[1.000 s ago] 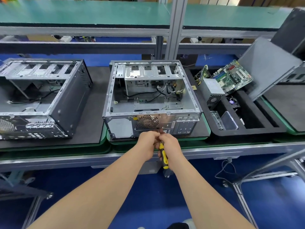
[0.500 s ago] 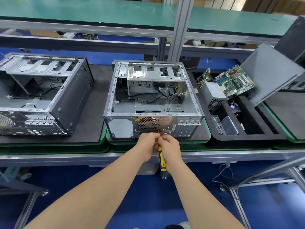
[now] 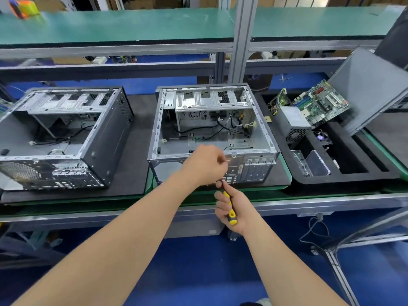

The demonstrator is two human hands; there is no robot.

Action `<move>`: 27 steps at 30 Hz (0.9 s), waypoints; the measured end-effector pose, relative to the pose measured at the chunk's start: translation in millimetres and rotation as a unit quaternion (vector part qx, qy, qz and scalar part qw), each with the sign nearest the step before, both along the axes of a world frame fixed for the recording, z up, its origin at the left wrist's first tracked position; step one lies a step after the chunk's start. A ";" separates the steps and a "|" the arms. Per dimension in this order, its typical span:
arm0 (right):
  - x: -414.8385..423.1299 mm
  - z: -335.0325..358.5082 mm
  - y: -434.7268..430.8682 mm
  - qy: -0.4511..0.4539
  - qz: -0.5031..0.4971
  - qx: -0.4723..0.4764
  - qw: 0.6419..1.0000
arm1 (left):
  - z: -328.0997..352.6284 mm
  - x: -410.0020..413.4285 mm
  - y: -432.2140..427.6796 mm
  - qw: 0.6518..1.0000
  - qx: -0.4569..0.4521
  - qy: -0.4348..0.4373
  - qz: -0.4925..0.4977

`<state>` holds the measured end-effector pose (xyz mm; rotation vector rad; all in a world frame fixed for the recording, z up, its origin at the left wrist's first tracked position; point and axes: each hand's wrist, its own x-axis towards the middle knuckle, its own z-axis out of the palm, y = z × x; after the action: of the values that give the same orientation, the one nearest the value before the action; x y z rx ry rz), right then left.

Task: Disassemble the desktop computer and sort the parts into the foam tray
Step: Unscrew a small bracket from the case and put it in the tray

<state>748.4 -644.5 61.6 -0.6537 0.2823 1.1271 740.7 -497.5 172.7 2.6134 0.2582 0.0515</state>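
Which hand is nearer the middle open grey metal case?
Left. The left hand is at the rear of the metal case; the right hand is lower, gripping a yellow-and-black screwdriver.

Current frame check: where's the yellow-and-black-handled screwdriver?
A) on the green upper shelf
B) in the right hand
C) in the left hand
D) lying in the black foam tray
B: the right hand grips the yellow-and-black-handled screwdriver just in front of the open grey metal computer case, while the left hand is up at the case's rear panel without the tool.
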 end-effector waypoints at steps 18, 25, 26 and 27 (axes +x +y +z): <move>1.4 1.1 11.0 -0.051 -0.051 -0.116 0.991 | -5.5 60.0 27.3 0.962 0.179 0.180 -0.098; -5.2 9.6 25.2 -0.511 0.033 -0.518 0.685 | -8.9 60.5 27.9 0.966 0.170 0.177 -0.079; -7.2 6.7 27.1 -0.548 0.046 -0.557 0.622 | -8.7 60.2 27.9 0.966 0.168 0.178 -0.078; -9.6 3.6 27.7 -0.569 0.048 -0.580 0.581 | -8.2 59.7 27.8 0.967 0.164 0.180 -0.078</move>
<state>738.9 -616.8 65.2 -2.4470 -0.2160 0.2417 800.4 -469.7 164.5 2.9532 0.1775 -0.4773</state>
